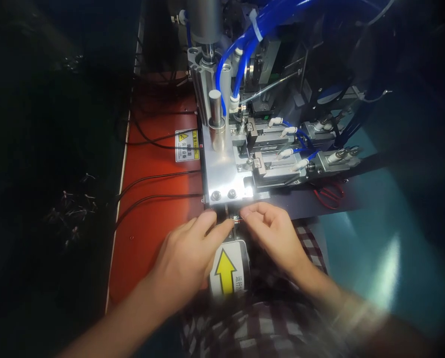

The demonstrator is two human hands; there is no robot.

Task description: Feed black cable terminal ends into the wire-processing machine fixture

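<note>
My left hand (190, 248) is at the front of the metal machine (222, 174). Its fingers are curled and the thumb reaches to a tiny light-coloured part (236, 219) on the narrow track. Whether it grips that part is hidden. Facing it from the other side, my right hand (272, 228) is closed in a pinch on thin wires (240, 219), partly red, that run to the tiny part. Just below the hands is a white label with a yellow arrow (225, 273).
Blue air hoses (267, 22) arch over the machine, with small pneumatic cylinders (278, 171) at its right. Black cables (158, 174) cross the red-orange base plate (147, 238). Red-handled scissors (330, 195) lie at the right. Several small wire pieces (75, 209) are at the dark left.
</note>
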